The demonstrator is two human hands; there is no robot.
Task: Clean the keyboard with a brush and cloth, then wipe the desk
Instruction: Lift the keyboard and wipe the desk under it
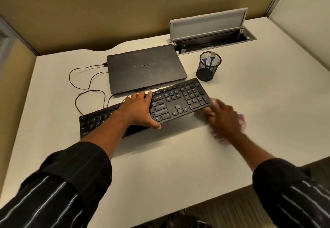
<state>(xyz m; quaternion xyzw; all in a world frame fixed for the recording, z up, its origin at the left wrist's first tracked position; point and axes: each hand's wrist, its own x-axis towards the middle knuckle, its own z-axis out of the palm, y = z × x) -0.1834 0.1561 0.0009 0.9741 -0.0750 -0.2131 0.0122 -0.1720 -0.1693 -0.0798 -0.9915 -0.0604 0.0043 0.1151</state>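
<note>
A black keyboard [180, 100] lies slantwise in the middle of the white desk [178, 165]. My left hand [141, 110] grips its middle, fingers over the far edge and thumb at the near edge; the near edge looks lifted off the desk. My right hand [225, 120] is blurred with motion beside the keyboard's right end, pressing a pale pinkish cloth [242, 120] onto the desk. A blue-handled brush [205, 62] stands in the black mesh cup [208, 66] behind the keyboard's right end.
A closed dark laptop [145, 68] lies just behind the keyboard, with thin black cables [85, 84] looping to its left. An open grey cable hatch [210, 31] is set into the desk's back. Beige partition walls enclose the back and left.
</note>
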